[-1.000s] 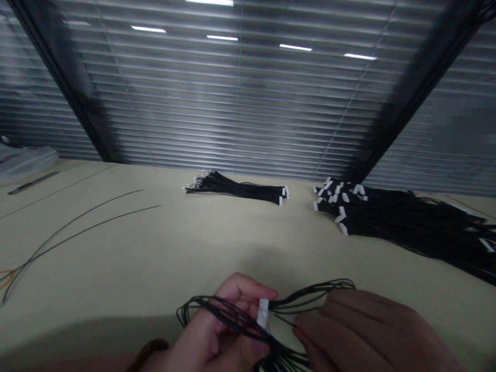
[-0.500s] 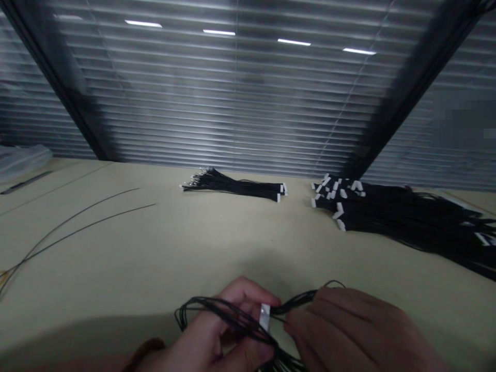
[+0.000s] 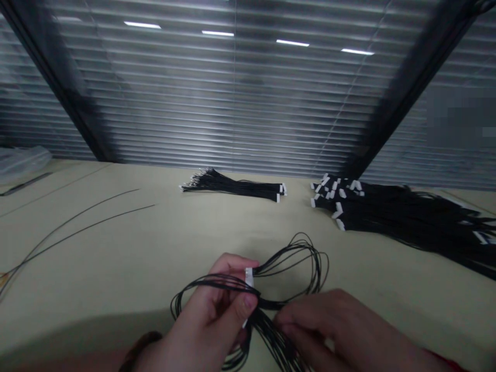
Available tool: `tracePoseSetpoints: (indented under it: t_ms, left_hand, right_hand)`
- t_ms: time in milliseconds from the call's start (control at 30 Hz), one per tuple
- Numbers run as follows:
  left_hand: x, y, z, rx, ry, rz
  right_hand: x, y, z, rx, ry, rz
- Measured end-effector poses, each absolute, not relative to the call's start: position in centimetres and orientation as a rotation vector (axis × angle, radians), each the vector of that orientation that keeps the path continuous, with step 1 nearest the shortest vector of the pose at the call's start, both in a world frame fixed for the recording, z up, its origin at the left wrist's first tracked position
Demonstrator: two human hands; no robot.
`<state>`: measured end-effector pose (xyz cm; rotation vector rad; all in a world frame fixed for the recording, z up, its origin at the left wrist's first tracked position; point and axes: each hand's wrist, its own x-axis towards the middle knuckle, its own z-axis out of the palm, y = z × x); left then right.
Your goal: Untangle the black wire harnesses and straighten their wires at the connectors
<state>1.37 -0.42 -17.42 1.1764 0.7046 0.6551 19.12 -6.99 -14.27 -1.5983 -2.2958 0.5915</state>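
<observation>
My left hand (image 3: 211,310) pinches a white multi-pin connector (image 3: 249,276) between thumb and fingers. Thin black wires (image 3: 306,245) run from that connector in loose loops above and around both hands. My right hand (image 3: 325,330) sits just to the right and lower, its fingertips closed on the strands below the connector. Part of the wire bunch is hidden behind my fingers, and its far ends hang out of view at the bottom edge.
On the pale table (image 3: 116,243) lie a small bundle of black connector leads (image 3: 232,187) and a large heap of them (image 3: 387,212). Two thin grey wires (image 3: 89,222) curve at the left. A clear plastic bag (image 3: 23,164) lies far left, below window blinds (image 3: 232,103).
Both hands have moved up the picture and apart slightly. The connector has shifted up and to the left, and the wire loops now spread wider and higher above my hands.
</observation>
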Motion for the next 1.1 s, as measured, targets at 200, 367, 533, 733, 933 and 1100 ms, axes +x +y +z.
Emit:
tracePoseSetpoints:
  t_ms: [200, 367, 533, 733, 933, 1100]
  left_hand:
    - [1.5, -0.3, -17.5, 1.201, 0.706, 0.668]
    - [1.6, -0.3, -17.4, 1.234, 0.698, 0.697]
    - [1.4, -0.5, -17.5, 1.28, 0.645, 0.697]
    - [1.4, -0.4, -17.3, 1.279, 0.646, 0.7]
    - [1.6, -0.6, -17.1, 1.239, 0.671, 0.647]
    - [1.7, -0.2, -17.5, 1.188, 0.649, 0.63]
  right_hand:
    - [18.3, -6.3, -14.2, -1.61, -2.087, 0.686]
    - [18.2, -6.5, -14.7, -1.666, -2.034, 0.617]
    - [18.2, -6.1, -14.8, -1.63, -1.949, 0.863]
    - [17.6, -6.0, -15.8, -1.668, -1.706, 1.073]
    - [18.0, -6.1, -14.8, -1.707, -1.687, 0.866]
    - [21.5, -5.4, -11.0, -0.917, -1.322, 1.738]
